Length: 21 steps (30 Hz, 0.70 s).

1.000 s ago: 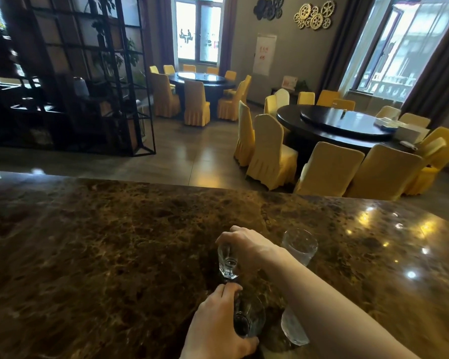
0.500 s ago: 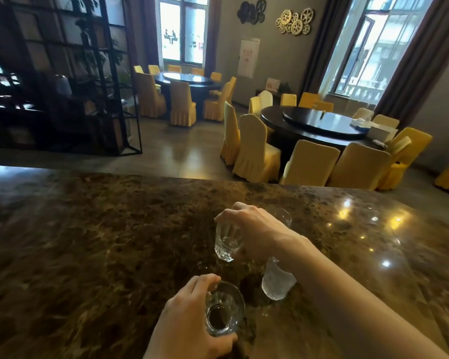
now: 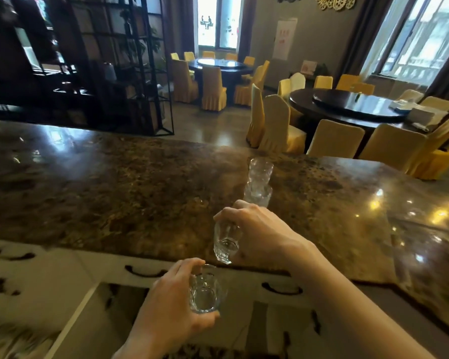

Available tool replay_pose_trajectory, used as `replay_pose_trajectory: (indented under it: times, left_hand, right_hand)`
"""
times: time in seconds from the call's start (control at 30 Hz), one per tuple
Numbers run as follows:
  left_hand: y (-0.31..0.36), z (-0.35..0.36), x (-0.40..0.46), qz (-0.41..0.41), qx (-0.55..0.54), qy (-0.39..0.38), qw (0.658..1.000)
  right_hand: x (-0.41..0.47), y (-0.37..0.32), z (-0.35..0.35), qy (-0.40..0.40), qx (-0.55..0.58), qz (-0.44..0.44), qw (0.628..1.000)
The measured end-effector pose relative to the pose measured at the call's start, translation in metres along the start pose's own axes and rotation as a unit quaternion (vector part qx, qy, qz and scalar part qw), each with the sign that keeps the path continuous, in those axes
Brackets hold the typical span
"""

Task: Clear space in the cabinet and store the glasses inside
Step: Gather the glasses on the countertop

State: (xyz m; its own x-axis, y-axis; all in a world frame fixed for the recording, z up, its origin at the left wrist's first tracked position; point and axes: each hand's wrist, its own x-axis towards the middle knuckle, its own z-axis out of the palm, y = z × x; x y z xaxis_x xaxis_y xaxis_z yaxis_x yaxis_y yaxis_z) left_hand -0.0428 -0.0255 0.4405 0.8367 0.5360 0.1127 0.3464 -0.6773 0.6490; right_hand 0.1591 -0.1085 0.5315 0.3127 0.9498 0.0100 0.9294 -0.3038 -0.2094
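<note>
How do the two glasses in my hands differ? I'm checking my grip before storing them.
The glass in the right hand is narrow and gripped from above at its rim; the glass in the left hand looks wider and is gripped round its side. The right hand's glass is over the counter edge; the left hand's is lower, before the drawers. Both are clear.

The right hand [image 3: 259, 231] grips a small clear glass [image 3: 226, 242] from above, held over the near edge of the brown marble tabletop [image 3: 114, 193]. The left hand [image 3: 171, 307] holds a second glass [image 3: 205, 294] lower, in front of the white drawer fronts [image 3: 145, 270] with dark handles. Another clear glass [image 3: 259, 182] stands on the tabletop just beyond the right hand. Yellow-covered chairs [image 3: 335, 138] ring a dark round table [image 3: 353, 104] behind.
</note>
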Motion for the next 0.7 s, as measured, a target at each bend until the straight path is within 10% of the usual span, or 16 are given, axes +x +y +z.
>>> replay_pose_trajectory:
  times: [0.7]
  left_hand:
    - [-0.153,0.093,-0.056,-0.156,-0.04,-0.091,0.983]
  right_hand:
    - [-0.091,-0.011,0.23,-0.123,0.073,0.122,0.982]
